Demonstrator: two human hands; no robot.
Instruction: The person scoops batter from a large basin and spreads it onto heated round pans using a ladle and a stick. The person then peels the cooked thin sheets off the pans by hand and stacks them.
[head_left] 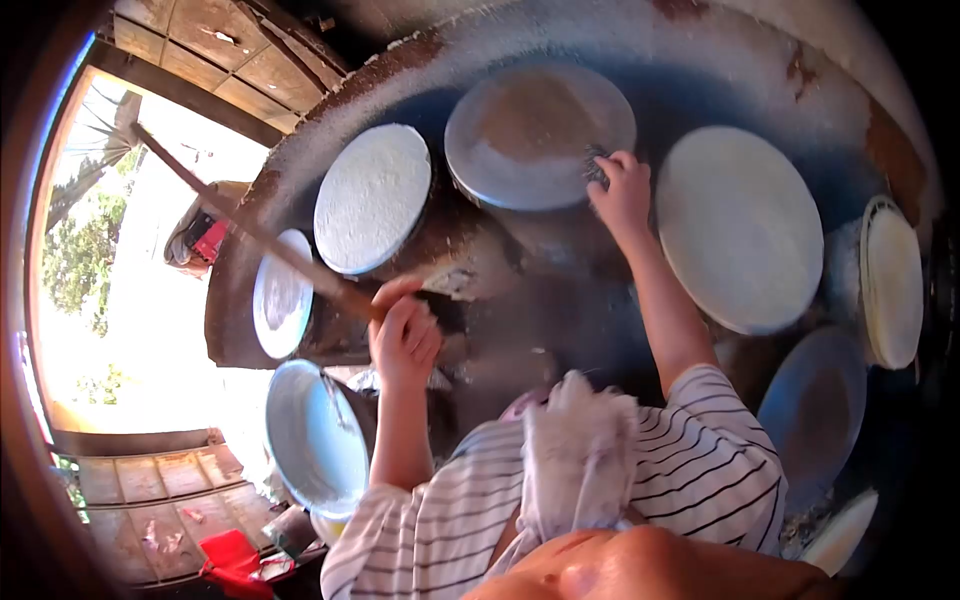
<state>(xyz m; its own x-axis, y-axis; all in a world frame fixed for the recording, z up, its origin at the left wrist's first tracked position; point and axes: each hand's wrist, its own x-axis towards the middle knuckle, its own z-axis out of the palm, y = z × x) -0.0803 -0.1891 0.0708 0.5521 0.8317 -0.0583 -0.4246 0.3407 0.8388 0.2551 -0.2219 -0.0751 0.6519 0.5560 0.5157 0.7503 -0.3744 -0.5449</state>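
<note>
My left hand (405, 335) is wrapped round a long wooden stick (245, 222), which slants up and away to the left. Whether anything is fixed to its far end is hard to make out against the bright doorway. My right hand (625, 195) pinches a dark, wiry scouring pad (598, 166) at the right edge of a round griddle (480, 165) with a brown patch in its middle. To the left of that lies a griddle coated in white batter (373, 200). Right of my right arm is a larger griddle covered with a pale, smooth layer (740, 230).
A curved clay stove (700, 50) surrounds the griddles. At far left sits a smaller griddle (283, 300), above a bucket (290, 385) of whitish liquid. On the right are a pale round stack (893, 285) and a darker griddle (815, 415). Red cloth (232, 560) lies lower left.
</note>
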